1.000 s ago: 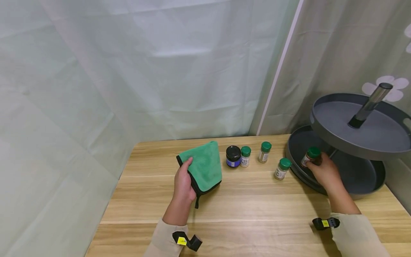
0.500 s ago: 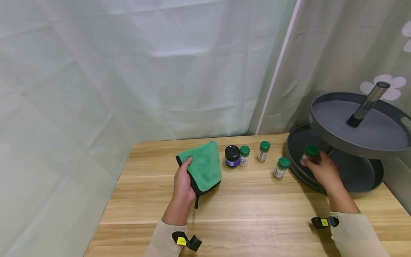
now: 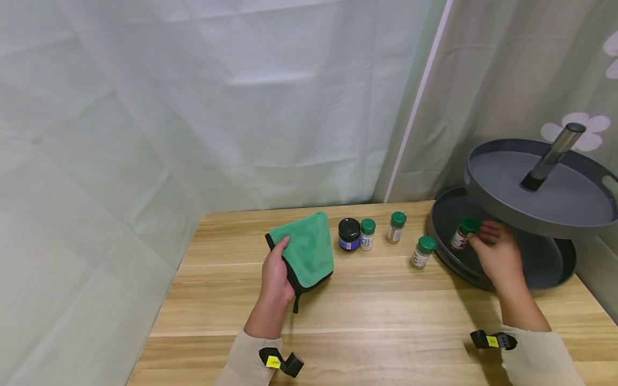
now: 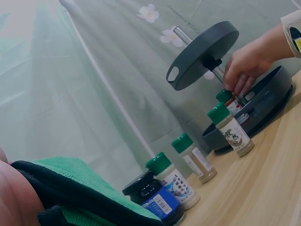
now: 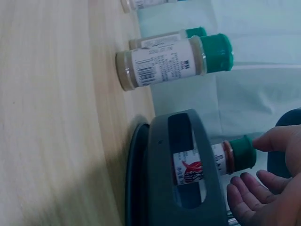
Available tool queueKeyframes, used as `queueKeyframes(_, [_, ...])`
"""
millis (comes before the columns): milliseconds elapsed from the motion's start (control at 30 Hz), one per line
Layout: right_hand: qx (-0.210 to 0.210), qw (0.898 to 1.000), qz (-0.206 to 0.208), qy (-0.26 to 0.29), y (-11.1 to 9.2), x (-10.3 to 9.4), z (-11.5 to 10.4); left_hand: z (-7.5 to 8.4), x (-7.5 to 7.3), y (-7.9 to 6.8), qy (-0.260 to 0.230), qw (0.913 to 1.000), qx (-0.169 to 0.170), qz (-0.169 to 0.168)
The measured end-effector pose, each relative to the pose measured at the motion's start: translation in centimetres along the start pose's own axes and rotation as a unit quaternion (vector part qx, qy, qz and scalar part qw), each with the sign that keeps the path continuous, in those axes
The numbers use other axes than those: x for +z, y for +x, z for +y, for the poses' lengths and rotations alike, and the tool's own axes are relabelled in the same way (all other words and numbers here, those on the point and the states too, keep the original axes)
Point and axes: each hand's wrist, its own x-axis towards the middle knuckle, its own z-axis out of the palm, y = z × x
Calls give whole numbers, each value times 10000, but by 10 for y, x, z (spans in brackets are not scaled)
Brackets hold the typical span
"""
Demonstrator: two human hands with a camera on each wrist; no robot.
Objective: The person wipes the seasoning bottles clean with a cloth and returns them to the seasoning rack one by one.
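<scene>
1. Pale hanging fabric (image 3: pixel 270 107) backs a wooden table (image 3: pixel 217 295); at the table's back right corner stands a two-tier round stand, its upper tray (image 3: pixel 502 177) set above a wider lower tray (image 3: pixel 541 260).
2. Inside the lower tray, close to its left rim, is a chilli-labelled spice jar (image 3: pixel 459 240) with a green cap. Its long axis runs up from the tray floor, cap uppermost.
3. Just right of that jar is the right hand (image 3: pixel 501 254), thumb and fingers apart and grasping nothing. The thumb tip comes right up to the cap; whether it touches, I cannot tell.
4. That narrow relation seems the decisive one: jar to the left of the hand, on its thumb side, with the cap level with the thumb and the fingers on the hand's far side.
5. Well apart from the jar, the left hand (image 3: pixel 276 276) grips a folded green microfibre cloth (image 3: pixel 309 252), thumb on top, left of the table's middle. The right hand is clearly the nearer one.
6. Between cloth and stand, towards the table's back edge, are a black-lidded jar (image 3: pixel 349 236) and three green-capped shakers (image 3: pixel 421 256), one near the lower tray's left rim.
</scene>
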Motion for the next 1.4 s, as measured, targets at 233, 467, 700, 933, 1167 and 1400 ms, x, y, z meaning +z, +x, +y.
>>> queueKeyframes(233, [130,9996,220,-72,-10,-5,-10,-1,0,0,55,10000,0,-29])
queueKeyframes(467, [-258,9995,-74,-177,-21,-1,-22,-1,1,1,70,10000,19,-4])
queueKeyframes(700, [-885,9944,-576,-27,-31,13,-24,-1,1,0,6,10000,-35,-1])
queueKeyframes(933, [-1069,9894,-977,74,-34,27,-21,-3,1,0,74,9999,-68,40])
queueKeyframes(1167, [-892,9859,-1418,51,-36,39,-20,-6,1,2,70,9999,-97,32])
queueKeyframes(1400, [-834,9840,-1563,-165,-37,50,-18,-7,1,2,133,9999,9,-8])
